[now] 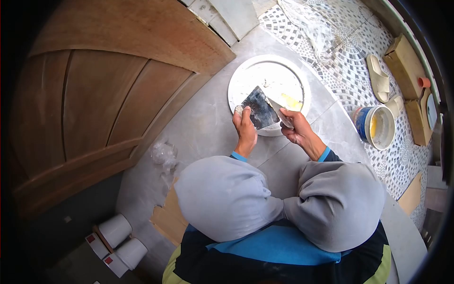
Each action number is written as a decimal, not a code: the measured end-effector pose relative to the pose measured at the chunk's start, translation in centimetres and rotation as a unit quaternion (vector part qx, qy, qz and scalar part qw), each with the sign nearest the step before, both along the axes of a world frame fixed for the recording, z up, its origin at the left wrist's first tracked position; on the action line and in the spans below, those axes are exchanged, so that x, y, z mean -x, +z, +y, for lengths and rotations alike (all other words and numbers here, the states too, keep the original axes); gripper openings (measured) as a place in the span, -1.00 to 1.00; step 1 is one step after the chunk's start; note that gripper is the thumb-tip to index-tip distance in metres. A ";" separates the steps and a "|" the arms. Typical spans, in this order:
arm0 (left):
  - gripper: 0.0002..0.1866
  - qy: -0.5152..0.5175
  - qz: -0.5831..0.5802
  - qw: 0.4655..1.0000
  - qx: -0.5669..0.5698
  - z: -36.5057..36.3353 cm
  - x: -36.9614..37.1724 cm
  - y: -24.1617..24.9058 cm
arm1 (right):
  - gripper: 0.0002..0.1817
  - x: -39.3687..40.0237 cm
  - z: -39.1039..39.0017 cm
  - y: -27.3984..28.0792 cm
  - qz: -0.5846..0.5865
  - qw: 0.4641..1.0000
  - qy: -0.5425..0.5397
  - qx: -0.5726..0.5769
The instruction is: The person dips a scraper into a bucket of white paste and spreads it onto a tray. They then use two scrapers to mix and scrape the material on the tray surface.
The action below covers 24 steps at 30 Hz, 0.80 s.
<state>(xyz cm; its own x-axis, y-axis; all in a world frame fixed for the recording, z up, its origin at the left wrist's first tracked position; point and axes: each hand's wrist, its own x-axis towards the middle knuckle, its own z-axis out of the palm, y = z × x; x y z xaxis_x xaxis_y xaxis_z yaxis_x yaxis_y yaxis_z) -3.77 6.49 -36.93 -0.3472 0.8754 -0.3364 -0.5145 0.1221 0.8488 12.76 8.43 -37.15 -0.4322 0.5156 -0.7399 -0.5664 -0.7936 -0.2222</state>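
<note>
My left hand [245, 128] grips a dark, flat, square putty blade [260, 108] by its left side, which is smeared with pale paste. In my right hand [301, 131] is a narrow, light-coloured scraper [279, 110], its edge close against the right side of the dark blade. Both tools are over the near part of a round white tray [304, 85] on the floor. White paste residue [269, 78] and a yellow patch [292, 101] lie inside the tray.
Left of the tray stands a brown panelled wooden door [104, 90]. A paste-stained bucket [380, 128], a beige slipper [378, 78] and cardboard boxes [405, 64] sit on the mosaic floor at right. Crumpled clear plastic [164, 155] and white containers [116, 230] are at left.
</note>
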 end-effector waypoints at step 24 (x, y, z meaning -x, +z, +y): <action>-0.82 -0.022 0.130 0.991 -0.004 0.8 -2.1 2.1 | -0.76 -2.1 -2.0 -0.4 0.325 0.945 -0.012 0.018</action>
<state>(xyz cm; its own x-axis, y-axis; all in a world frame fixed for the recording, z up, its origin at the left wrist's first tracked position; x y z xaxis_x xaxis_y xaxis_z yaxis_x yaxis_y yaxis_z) -1.68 7.33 -34.79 -0.3837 0.8935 -0.2333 -0.2720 0.1321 0.9532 14.86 6.42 -37.52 -0.7901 0.5108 -0.3388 -0.5922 -0.7788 0.2068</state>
